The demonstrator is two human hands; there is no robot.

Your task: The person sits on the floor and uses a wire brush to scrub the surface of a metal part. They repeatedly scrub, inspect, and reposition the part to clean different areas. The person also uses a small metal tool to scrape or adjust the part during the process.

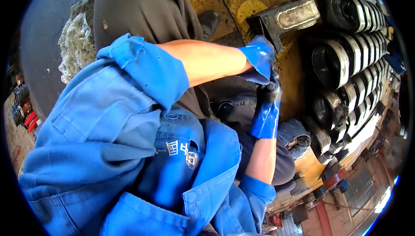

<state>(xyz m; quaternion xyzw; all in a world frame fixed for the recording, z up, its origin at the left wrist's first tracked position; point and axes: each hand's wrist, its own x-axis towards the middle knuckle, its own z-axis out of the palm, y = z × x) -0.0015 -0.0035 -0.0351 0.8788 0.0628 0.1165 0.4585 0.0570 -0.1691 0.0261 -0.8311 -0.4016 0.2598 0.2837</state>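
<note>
1. The metal part (283, 18), a dark, box-like piece with a bare, worn steel face rounded at its corners, lies at the upper right, just beyond the hands, on a yellow-stained surface (294, 65).
2. The left hand (261, 51), in a blue glove, is right at the near end of this part. Its fingers are hidden, so I cannot tell whether its grip is wide, narrow or closed on the metal.
3. The right hand (269, 91), dark over the fingers and blue at the glove's cuff (266, 121), comes up close against the left one; its grip cannot be made out either.
4. A yellow disc (251, 9) shows just behind the metal part.
5. To the right, black oval rings (330, 63) with bare metal edges stand in several stacked rows.
6. Nearer the body are dark trousers (142, 11), a black shoe (209, 23) and blue sleeves (147, 69).
7. At the upper left lies a pale bundle of fibres (78, 48).
</note>
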